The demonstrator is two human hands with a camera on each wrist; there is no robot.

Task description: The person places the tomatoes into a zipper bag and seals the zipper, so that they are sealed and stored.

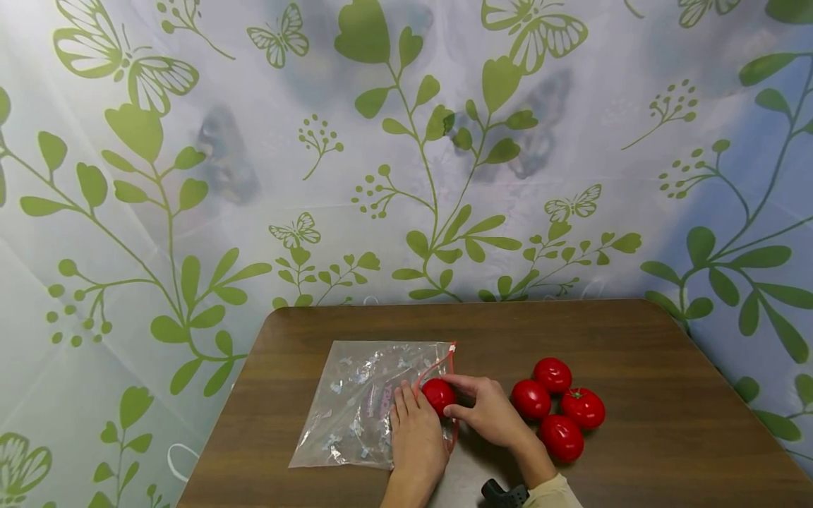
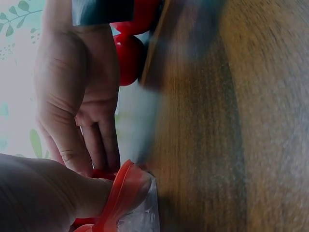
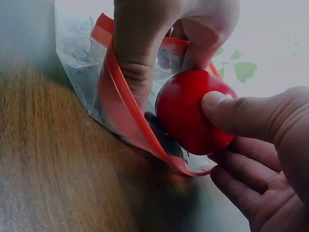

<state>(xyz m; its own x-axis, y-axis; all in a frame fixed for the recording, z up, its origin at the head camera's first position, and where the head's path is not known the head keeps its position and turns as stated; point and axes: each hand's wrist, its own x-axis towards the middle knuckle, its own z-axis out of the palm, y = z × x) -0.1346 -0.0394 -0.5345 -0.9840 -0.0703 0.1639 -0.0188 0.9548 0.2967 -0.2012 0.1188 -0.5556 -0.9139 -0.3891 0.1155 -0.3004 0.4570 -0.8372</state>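
Observation:
A clear printed zip bag (image 1: 356, 381) with a red zip edge (image 3: 128, 99) lies flat, its mouth gaping toward the right. My left hand (image 1: 416, 437) rests at that mouth with fingers straight, and its thumb (image 3: 135, 67) reaches inside the red edge. Between thumb and fingers, my right hand (image 1: 489, 409) holds a shiny red tomato (image 3: 190, 111) right in the mouth. In the left wrist view, the left thumb (image 2: 43, 188) crosses the red edge and mostly hides this tomato.
Several more red tomatoes (image 1: 562, 437) sit grouped on the brown wooden table (image 1: 667, 395), right of the right hand. A white slider (image 1: 452, 348) is at the bag's far corner. Behind the table hangs a leaf-and-butterfly patterned curtain (image 1: 457, 176).

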